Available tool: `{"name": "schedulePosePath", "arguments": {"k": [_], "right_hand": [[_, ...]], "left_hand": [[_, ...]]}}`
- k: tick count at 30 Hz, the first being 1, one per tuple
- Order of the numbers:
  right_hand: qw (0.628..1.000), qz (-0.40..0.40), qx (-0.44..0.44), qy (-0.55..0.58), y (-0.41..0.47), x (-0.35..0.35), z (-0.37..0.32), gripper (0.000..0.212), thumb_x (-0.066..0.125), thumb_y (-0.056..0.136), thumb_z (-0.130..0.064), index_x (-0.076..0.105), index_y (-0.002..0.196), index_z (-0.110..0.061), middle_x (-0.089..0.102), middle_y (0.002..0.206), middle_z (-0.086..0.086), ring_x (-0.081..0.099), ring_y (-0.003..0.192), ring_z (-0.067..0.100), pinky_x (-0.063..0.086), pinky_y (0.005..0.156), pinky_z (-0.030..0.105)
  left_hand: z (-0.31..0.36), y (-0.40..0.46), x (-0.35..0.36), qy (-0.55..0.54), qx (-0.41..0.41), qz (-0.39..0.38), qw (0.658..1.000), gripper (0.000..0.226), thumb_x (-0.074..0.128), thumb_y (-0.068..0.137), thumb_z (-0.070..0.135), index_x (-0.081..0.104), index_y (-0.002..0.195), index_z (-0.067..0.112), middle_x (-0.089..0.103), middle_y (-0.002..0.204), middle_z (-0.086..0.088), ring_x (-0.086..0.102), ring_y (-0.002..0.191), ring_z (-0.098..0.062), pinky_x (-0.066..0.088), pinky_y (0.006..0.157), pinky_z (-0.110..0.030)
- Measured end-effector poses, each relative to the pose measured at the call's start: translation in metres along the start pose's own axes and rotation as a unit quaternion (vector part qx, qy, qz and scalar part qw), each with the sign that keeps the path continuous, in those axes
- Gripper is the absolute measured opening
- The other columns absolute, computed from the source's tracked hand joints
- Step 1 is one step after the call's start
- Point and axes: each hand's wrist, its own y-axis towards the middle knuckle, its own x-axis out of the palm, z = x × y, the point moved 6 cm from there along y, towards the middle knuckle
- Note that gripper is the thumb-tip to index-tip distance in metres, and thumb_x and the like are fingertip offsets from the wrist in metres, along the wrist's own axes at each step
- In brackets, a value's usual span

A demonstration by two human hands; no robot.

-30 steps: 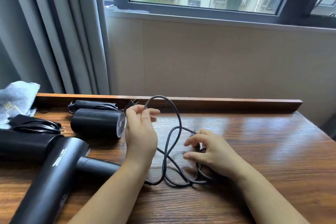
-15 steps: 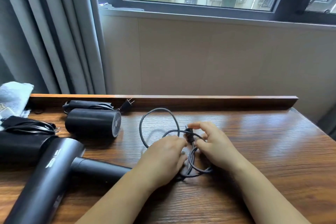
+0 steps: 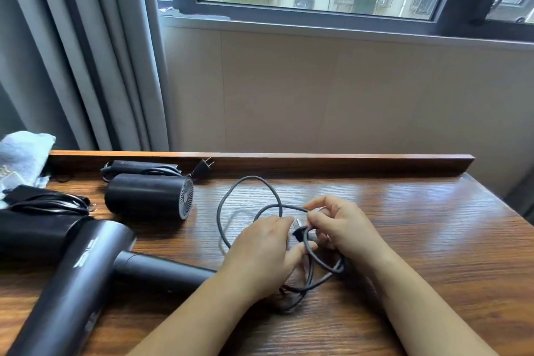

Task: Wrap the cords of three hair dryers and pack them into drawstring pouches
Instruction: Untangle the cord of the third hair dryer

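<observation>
A large black hair dryer (image 3: 78, 274) lies at the front left of the wooden table (image 3: 433, 240), its handle pointing right. Its dark cord (image 3: 231, 199) loops across the middle of the table. My left hand (image 3: 260, 254) and my right hand (image 3: 344, 228) meet over the coils, and the plug (image 3: 297, 230) sits between them. My right hand pinches the cord beside the plug; my left hand's fingers are curled on the coils. A second black dryer (image 3: 147, 195) lies behind, its cord wrapped. A third black dryer (image 3: 31, 228) lies at the far left edge.
A raised wooden ledge (image 3: 318, 162) runs along the table's back edge, with a wall and window behind. Grey curtains (image 3: 86, 52) hang at the left. A pale cloth bundle (image 3: 20, 156) sits at the far left. Another plug (image 3: 202, 166) leans against the ledge.
My left hand came down from the raised cord loop and moved right to meet my right hand. The wide loop shrank into smaller coils and the plug end now sits between my hands.
</observation>
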Motion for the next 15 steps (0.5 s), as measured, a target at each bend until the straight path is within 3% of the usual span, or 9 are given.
{"name": "schedulePosePath", "arguments": {"k": [3, 5, 7, 10, 12, 13, 15], "right_hand": [[0.997, -0.036, 0.004, 0.062, -0.003, 0.008, -0.004, 0.018, 0.055, 0.096, 0.001, 0.060, 0.109, -0.008, 0.071, 0.078, 0.015, 0.040, 0.048, 0.013, 0.032, 0.043, 0.021], [0.996, -0.022, 0.003, 0.085, -0.001, 0.004, -0.004, 0.017, 0.052, 0.097, 0.000, 0.060, 0.109, -0.011, 0.071, 0.079, 0.014, 0.038, 0.047, 0.011, 0.030, 0.042, 0.019], [0.998, 0.015, -0.004, 0.059, 0.004, -0.005, 0.000, 0.021, 0.050, 0.099, -0.001, 0.063, 0.101, -0.017, 0.070, 0.078, 0.013, 0.033, 0.042, 0.007, 0.027, 0.040, 0.017], [0.991, 0.036, -0.035, -0.123, 0.008, -0.013, 0.005, 0.028, 0.052, 0.098, -0.008, 0.067, 0.090, -0.030, 0.073, 0.080, 0.005, 0.044, 0.045, 0.006, 0.035, 0.048, 0.020], [0.974, 0.033, -0.064, -0.214, 0.006, -0.012, 0.001, 0.022, 0.058, 0.095, -0.015, 0.070, 0.087, -0.031, 0.073, 0.078, -0.005, 0.057, 0.059, 0.013, 0.045, 0.063, 0.031], [0.966, 0.030, -0.081, -0.242, 0.005, -0.012, -0.003, 0.017, 0.061, 0.094, -0.020, 0.070, 0.084, -0.029, 0.071, 0.074, -0.010, 0.059, 0.064, 0.012, 0.046, 0.069, 0.032], [0.955, 0.012, -0.100, -0.280, 0.001, -0.007, -0.009, 0.016, 0.066, 0.093, -0.034, 0.070, 0.079, -0.027, 0.065, 0.065, -0.015, 0.055, 0.062, 0.002, 0.044, 0.066, 0.026]], "left_hand": [[-0.002, 0.000, 0.001, -0.055, -0.006, 0.007, 0.998, 0.051, 0.063, 0.089, 0.050, 0.052, 0.134, 0.028, 0.066, 0.114, 0.005, 0.058, 0.105, -0.015, 0.044, 0.089, -0.031], [-0.002, 0.001, -0.004, -0.145, -0.014, 0.027, 0.989, 0.036, 0.068, 0.087, 0.035, 0.058, 0.121, 0.031, 0.066, 0.093, 0.008, 0.062, 0.080, -0.009, 0.046, 0.075, -0.028], [-0.009, 0.004, -0.016, -0.289, -0.055, 0.087, 0.952, 0.024, 0.068, 0.088, 0.018, 0.059, 0.107, 0.030, 0.063, 0.079, 0.007, 0.061, 0.061, -0.010, 0.049, 0.062, -0.027], [-0.019, 0.003, -0.043, -0.535, -0.084, 0.212, 0.814, 0.020, 0.059, 0.093, -0.004, 0.053, 0.102, 0.013, 0.062, 0.085, -0.003, 0.063, 0.061, -0.023, 0.050, 0.051, -0.026], [-0.026, 0.001, -0.061, -0.635, -0.063, 0.277, 0.718, 0.019, 0.053, 0.095, -0.010, 0.049, 0.100, 0.008, 0.062, 0.094, -0.012, 0.068, 0.068, -0.026, 0.057, 0.060, -0.026], [-0.030, 0.000, -0.068, -0.677, -0.058, 0.298, 0.670, 0.020, 0.050, 0.096, -0.009, 0.047, 0.099, 0.010, 0.062, 0.097, -0.015, 0.070, 0.073, -0.027, 0.059, 0.067, -0.027], [-0.042, 0.000, -0.075, -0.749, -0.071, 0.320, 0.575, 0.019, 0.044, 0.100, -0.006, 0.043, 0.096, 0.013, 0.061, 0.101, -0.019, 0.072, 0.084, -0.030, 0.060, 0.076, -0.029]]}}
